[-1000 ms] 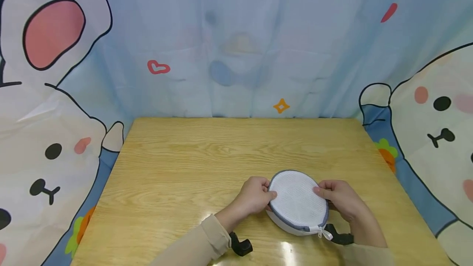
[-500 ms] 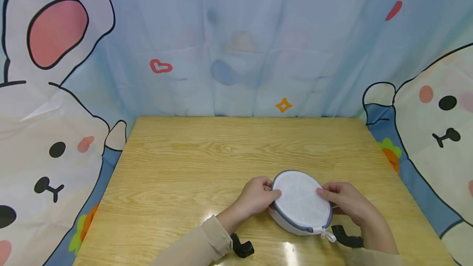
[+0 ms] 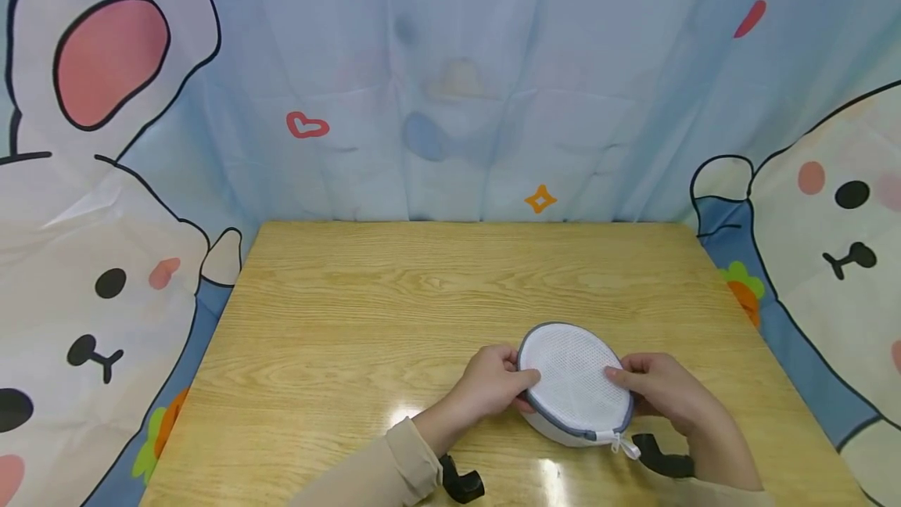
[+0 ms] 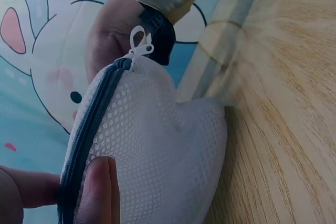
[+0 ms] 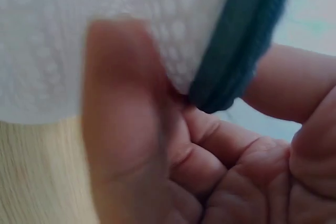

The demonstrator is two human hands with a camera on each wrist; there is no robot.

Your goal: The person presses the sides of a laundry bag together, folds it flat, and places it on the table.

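A round white mesh laundry bag [image 3: 573,378] with a blue-grey zipped rim stands on the wooden table, its top facing up and tilted toward the person. On its left edge my left hand [image 3: 490,386] pinches the rim, thumb on top. My right hand [image 3: 669,390] grips the opposite edge in the same way. A white zip pull [image 3: 622,444] hangs at the near right of the rim. In the left wrist view the mesh side [image 4: 157,129] looks creased and the zip [image 4: 94,135] runs along its edge. In the right wrist view curled fingers hold the dark rim [image 5: 241,40].
The light wooden table [image 3: 338,296] stretches out behind and to the left of the bag. A blue curtain [image 3: 450,84] with cartoon rabbits hangs behind the table and down both sides. Black wrist mounts [image 3: 461,482] sit at both wrists.
Both hands keep their hold on the bag's rim. The left thumb has slid slightly farther over the top, and the right hand has dropped a little. The view has shifted slightly.
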